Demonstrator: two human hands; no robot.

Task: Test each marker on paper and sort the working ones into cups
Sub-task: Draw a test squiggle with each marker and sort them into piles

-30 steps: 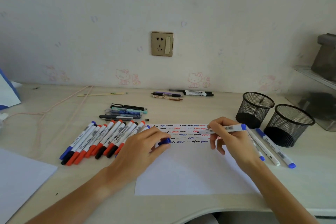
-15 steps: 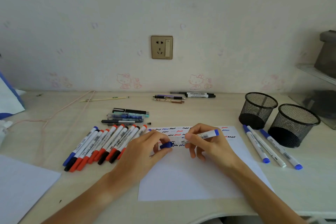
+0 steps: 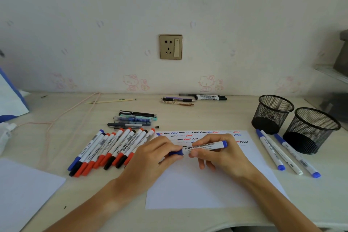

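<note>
Two hands over white paper (image 3: 197,190): left hand (image 3: 152,158) grip pinching blue cap (image 3: 176,153), right hand (image 3: 220,153) grip curled round blue marker (image 3: 204,146), cap meeting barrel. Left, marker row (image 3: 111,149) on surface; right, three markers (image 3: 282,153) beside two mesh cups (image 3: 293,124).

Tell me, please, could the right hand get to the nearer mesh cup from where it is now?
Probably yes. The right hand holds the blue marker over the paper, and the nearer mesh cup stands open-topped to its right; only three markers lie flat on the desk between them.
</note>
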